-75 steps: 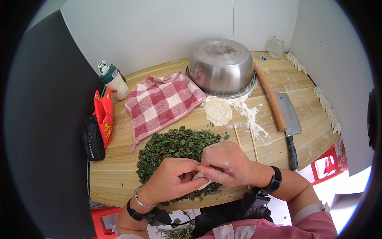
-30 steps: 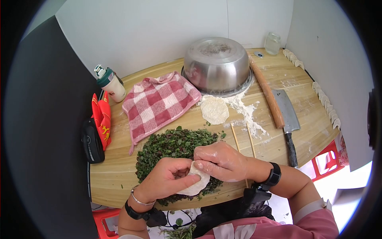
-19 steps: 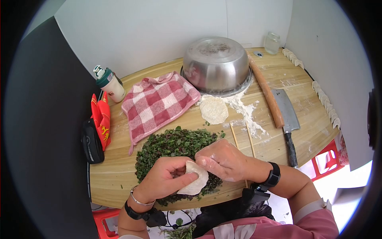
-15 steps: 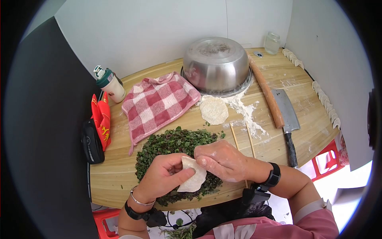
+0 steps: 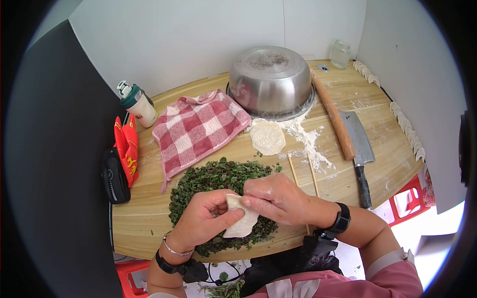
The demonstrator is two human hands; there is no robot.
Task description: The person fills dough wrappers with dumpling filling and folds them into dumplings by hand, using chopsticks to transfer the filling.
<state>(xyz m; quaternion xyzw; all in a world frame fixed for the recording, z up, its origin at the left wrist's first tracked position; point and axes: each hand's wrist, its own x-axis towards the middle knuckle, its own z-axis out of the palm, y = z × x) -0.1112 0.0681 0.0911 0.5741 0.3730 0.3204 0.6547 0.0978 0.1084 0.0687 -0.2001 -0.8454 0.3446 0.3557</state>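
Note:
A folded dumpling [image 5: 241, 224] of pale dough is held over the chopped greens [image 5: 213, 174]. My left hand [image 5: 211, 216] is closed on its left side, the thumb lying across the dough. At the dumpling's upper right edge, my right hand [image 5: 276, 198] pinches the dough between thumb and curled fingers. What lies inside the fold is hidden. Beyond the greens, a flat round dough wrapper [image 5: 267, 137] lies on the wooden table, with two chopsticks [image 5: 313, 174] to the right of it.
An upturned metal basin [image 5: 268, 84] stands at the back amid spilled flour [image 5: 310, 144]. A rolling pin [image 5: 333, 114] and a cleaver [image 5: 360, 144] lie to the right. Finished dumplings [image 5: 407, 130] line the right edge. A checked towel [image 5: 198, 131] and a bottle [image 5: 139, 107] are left.
My right thumb has shifted slightly inward and now presses on the dumpling's top edge. The left hand keeps its hold, and the things on the table have not moved.

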